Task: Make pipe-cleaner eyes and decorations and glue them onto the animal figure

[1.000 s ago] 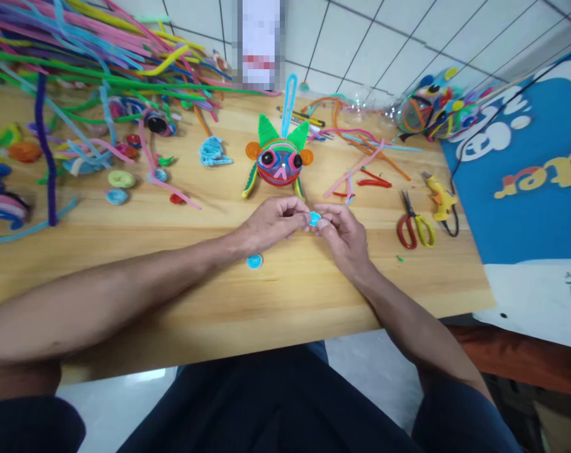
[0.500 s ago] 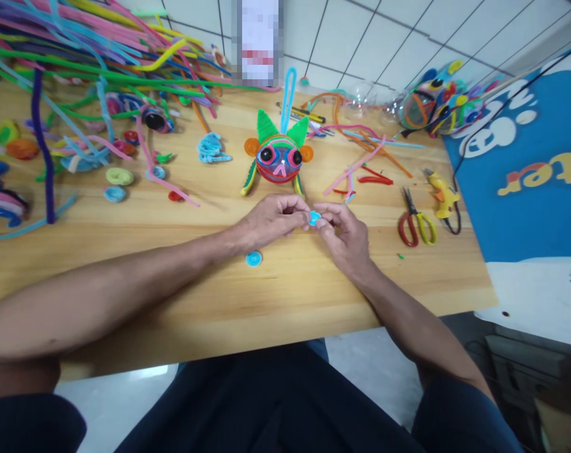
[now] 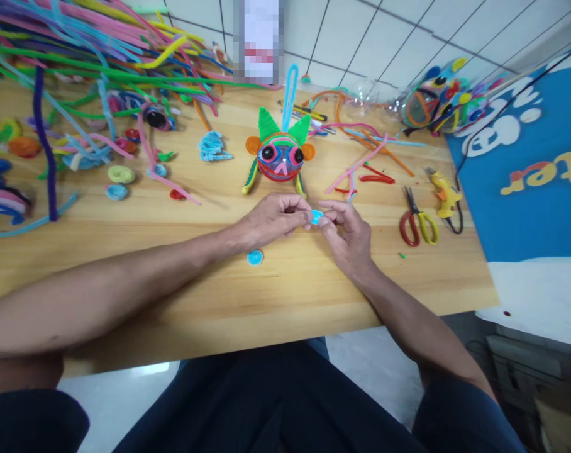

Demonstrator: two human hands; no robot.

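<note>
My left hand (image 3: 272, 221) and my right hand (image 3: 348, 233) meet over the wooden table (image 3: 295, 296), both pinching a small light-blue pipe-cleaner coil (image 3: 316, 217) between their fingertips. A second blue coil (image 3: 255, 257) lies flat on the table just under my left wrist. Right behind my hands stands a pipe-cleaner creature (image 3: 280, 157) with green ears, orange side discs, black eyes and a tall blue loop on top.
A big heap of loose pipe cleaners (image 3: 87, 56) covers the far left. Red-and-yellow scissors (image 3: 417, 221) and a yellow glue gun (image 3: 444, 192) lie to the right. A clear bag of coloured pieces (image 3: 436, 100) sits far right. Small coils (image 3: 120, 175) dot the left side.
My hands stay together on the small blue coil with only slight finger movement. The view has shifted a little.
</note>
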